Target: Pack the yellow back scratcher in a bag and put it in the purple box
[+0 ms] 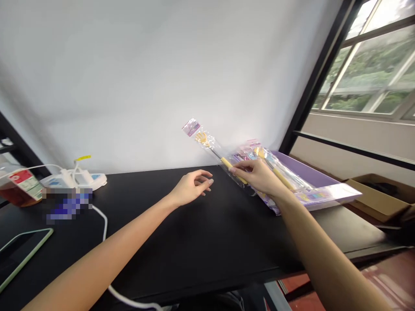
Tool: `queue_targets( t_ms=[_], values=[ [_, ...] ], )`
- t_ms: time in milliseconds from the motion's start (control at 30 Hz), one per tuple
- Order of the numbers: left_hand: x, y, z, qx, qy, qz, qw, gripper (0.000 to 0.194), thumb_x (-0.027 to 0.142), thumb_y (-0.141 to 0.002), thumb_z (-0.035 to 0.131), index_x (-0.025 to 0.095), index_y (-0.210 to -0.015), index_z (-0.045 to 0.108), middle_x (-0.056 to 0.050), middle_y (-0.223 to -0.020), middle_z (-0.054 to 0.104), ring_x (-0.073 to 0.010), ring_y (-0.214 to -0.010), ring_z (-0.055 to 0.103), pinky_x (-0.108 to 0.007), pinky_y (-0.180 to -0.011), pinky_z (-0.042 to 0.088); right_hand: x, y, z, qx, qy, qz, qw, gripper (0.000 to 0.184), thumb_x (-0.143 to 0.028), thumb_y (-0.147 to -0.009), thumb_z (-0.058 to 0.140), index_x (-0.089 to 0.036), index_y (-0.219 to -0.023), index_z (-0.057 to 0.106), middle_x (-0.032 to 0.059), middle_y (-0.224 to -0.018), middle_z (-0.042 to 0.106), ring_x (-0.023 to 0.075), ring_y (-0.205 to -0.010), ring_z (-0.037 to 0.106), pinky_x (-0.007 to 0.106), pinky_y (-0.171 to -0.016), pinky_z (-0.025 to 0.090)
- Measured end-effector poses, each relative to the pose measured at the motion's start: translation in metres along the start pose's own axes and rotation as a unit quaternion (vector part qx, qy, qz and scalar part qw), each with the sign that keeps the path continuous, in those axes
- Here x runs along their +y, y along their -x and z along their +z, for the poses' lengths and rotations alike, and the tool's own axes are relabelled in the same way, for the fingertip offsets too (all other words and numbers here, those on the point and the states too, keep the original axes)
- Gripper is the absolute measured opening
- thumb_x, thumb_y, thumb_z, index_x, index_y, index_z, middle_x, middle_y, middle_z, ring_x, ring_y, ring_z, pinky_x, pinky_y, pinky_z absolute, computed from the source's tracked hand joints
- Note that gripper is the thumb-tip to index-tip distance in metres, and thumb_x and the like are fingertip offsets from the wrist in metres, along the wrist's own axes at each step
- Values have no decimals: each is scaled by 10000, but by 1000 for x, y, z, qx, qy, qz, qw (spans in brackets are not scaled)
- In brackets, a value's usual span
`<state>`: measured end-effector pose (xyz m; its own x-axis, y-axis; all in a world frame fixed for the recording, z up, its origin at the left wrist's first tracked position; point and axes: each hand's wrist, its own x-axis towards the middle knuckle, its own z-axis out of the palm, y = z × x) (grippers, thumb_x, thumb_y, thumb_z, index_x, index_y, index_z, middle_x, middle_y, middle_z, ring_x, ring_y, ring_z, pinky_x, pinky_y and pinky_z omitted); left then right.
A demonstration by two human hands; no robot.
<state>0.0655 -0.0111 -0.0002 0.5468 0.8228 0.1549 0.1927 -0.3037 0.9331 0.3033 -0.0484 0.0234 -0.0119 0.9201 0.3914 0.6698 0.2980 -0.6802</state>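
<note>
My right hand (259,176) grips a long clear packet (212,149) that holds a small yellow hand-shaped scratcher with a yellow handle. The packet tilts up and to the left, its purple header card highest. My left hand (193,186) hovers over the black table (194,242), fingers loosely curled and apart, holding nothing, a short way left of the packet. Several more such packets (275,166) lie in a shallow purple box (311,181) right behind my right hand.
At the far left stand a white power strip (78,178) with a white cable (103,220), a carton (22,185) and a green-edged tablet (19,255). A white wall backs the table. A cardboard box (376,194) sits lower right beside the window.
</note>
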Motion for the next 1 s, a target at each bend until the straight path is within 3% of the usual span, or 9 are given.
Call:
queue_targets(
  t_ms=[167, 300, 467, 600, 667, 767, 833, 933, 1000],
  values=[
    [17, -32, 31, -55, -101, 59, 992, 321, 353, -901, 618, 205, -1186, 628, -66, -1034, 698, -204, -909, 691, -319, -754, 584, 34, 0, -60, 128, 80, 87, 985, 429, -560, -807, 660, -155, -893, 770, 43, -675, 628, 187, -622, 553, 313, -596, 397],
    [22, -52, 57, -79, -157, 97, 980, 336, 347, -892, 612, 213, -1200, 626, -56, -1079, 692, -191, -957, 671, -324, -842, 558, 61, 8, -81, 192, 178, 150, 953, 339, -388, -780, 676, -188, -1041, 760, 61, -805, 691, 230, -768, 633, 332, -706, 441],
    [13, -74, 88, -106, -210, 149, 960, 353, 351, -894, 605, 214, -1219, 619, -74, -1168, 667, -216, -1073, 631, -352, -922, 526, 83, 26, -69, 136, 305, 155, 930, 286, -427, -852, 600, -186, -802, 744, 96, -856, 688, 264, -810, 628, 349, -691, 435],
    [9, -84, 105, -101, -224, 185, 952, 413, 345, -896, 611, 199, -1281, 582, -96, -1209, 636, -241, -1141, 591, -379, -995, 494, 85, 32, -61, 160, 349, 87, 919, 373, -397, -870, 606, -212, -1182, 693, 93, -1009, 660, 261, -852, 617, 350, -681, 450],
    [9, -86, 110, -94, -234, 181, 950, 440, 347, -893, 617, 193, -1303, 570, -109, -1218, 615, -252, -1135, 586, -398, -1009, 486, 84, 33, -61, 149, 373, 43, 915, 387, -347, -859, 622, -236, -1225, 676, 104, -1095, 628, 287, -965, 598, 361, -704, 467],
    [10, -84, 110, -94, -245, 179, 948, 444, 341, -897, 611, 198, -1315, 563, -110, -1221, 597, -249, -1127, 585, -403, -1028, 472, 81, 32, -64, 139, 393, 14, 909, 166, -322, -829, 652, -213, -860, 773, 133, -1115, 604, 340, -1070, 535, 420, -794, 475],
    [10, -82, 106, -98, -249, 179, 947, 443, 335, -907, 592, 201, -1328, 551, -107, -1222, 591, -241, -1124, 588, -395, -1029, 472, 76, 29, -64, 175, 377, -1, 910, 207, -335, -829, 656, -200, -716, 764, 146, -1100, 609, 346, -1056, 523, 462, -859, 458],
    [10, -77, 95, -102, -268, 170, 943, 439, 323, -924, 551, 199, -1345, 532, -108, -1228, 585, -241, -1135, 590, -399, -1031, 475, 59, 19, -59, 213, 317, -54, 923, 225, -319, -864, 624, -182, -755, 766, 141, -1062, 636, 307, -1021, 544, 457, -922, 439],
    [11, -73, 82, -100, -297, 154, 937, 438, 328, -933, 528, 207, -1353, 522, -109, -1250, 575, -250, -1153, 585, -417, -1030, 476, 44, 8, -49, 189, 280, -81, 938, 205, -291, -879, 609, -176, -787, 752, 120, -998, 663, 273, -977, 568, 426, -921, 440]
  ],
)
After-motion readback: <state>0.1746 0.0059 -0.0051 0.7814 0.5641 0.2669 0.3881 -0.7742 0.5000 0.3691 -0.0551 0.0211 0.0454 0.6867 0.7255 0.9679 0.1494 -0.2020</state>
